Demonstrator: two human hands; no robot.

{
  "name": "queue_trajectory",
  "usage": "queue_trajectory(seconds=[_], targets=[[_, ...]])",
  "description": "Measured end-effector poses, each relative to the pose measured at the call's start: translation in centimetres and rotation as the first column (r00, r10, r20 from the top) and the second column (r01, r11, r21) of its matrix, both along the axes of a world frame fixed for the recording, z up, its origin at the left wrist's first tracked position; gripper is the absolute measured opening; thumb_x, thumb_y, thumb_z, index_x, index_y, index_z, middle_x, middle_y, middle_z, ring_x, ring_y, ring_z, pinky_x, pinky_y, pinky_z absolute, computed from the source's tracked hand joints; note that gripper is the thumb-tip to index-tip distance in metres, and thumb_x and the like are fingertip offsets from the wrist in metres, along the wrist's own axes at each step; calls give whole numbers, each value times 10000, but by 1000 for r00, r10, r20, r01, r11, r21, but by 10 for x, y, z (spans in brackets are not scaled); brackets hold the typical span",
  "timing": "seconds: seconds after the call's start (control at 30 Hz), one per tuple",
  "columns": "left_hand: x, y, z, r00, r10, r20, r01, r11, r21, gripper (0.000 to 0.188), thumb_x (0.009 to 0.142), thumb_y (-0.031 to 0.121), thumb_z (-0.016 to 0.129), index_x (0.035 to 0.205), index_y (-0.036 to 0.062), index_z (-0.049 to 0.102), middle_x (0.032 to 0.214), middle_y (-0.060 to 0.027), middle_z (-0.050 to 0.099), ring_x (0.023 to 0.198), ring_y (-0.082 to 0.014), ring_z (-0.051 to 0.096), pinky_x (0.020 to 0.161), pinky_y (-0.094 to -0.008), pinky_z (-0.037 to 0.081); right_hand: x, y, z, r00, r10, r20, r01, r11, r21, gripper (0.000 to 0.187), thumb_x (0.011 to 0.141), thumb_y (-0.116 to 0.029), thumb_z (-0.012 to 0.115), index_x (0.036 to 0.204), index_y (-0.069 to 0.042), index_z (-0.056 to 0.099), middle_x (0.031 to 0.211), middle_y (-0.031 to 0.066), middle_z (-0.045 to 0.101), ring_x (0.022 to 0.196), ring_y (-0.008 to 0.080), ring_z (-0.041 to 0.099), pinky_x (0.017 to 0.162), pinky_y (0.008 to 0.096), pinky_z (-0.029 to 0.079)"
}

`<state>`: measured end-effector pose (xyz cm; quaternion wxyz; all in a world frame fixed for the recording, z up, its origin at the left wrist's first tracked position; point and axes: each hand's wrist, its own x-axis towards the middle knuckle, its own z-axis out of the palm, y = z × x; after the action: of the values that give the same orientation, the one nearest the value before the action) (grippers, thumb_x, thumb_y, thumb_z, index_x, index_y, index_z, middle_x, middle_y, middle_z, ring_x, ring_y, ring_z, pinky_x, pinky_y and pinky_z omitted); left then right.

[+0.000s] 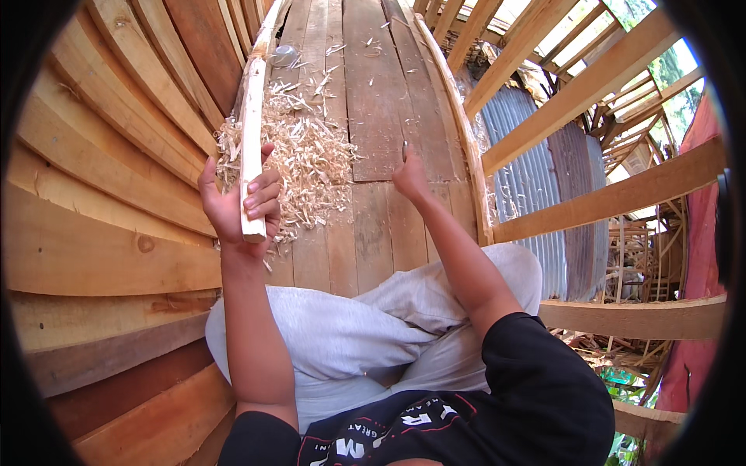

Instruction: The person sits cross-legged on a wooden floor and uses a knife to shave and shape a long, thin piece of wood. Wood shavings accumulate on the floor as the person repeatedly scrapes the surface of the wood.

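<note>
A long, pale, squared wooden stick [252, 124] runs away from me on the left, its near end resting in my left hand [231, 210]. The fingers of that hand curl over the stick's right side, while the thumb stands off to its left. My right hand [409, 172] is closed in a fist above the floorboards, well to the right of the stick. A short, dark, narrow tip [405, 146] pokes up from this fist; the rest of it is hidden by the fingers, so its kind cannot be made out.
Curled wood shavings [311, 167] lie heaped on the plank floor [381, 70] beyond my crossed legs [350, 326]. Farther off sits a small clear round container [284, 56]. Board walling [116, 241] rises close on my left; slatted wooden railing [575, 101] and corrugated metal sheets [517, 147] stand right.
</note>
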<state>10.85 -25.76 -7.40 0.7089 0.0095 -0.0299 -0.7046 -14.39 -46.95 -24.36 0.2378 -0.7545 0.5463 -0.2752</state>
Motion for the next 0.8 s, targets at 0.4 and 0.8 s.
queue_trajectory(seconds=[0.4, 0.8], targets=[[4, 5, 7, 999, 31, 7, -31, 999, -26, 784, 909, 552, 522, 1318, -97, 359, 734, -64, 412, 529, -108, 425, 424, -214, 413, 7, 8, 0, 901, -50, -431, 90, 993, 71, 491, 896, -217, 623, 1291, 44, 491, 1183, 267, 582, 1176, 398, 523, 990, 487, 413], [13, 12, 18, 994, 99, -36, -100, 994, -46, 785, 918, 519, 536, 1334, -116, 335, 747, -71, 410, 522, -112, 430, 424, -213, 415, 160, 22, -60, 985, 72, 157, -62, 996, -65, 546, 1024, -382, 373, 1341, 53, 467, 1375, 290, 463, 1324, 409, 392, 1124, 444, 283]])
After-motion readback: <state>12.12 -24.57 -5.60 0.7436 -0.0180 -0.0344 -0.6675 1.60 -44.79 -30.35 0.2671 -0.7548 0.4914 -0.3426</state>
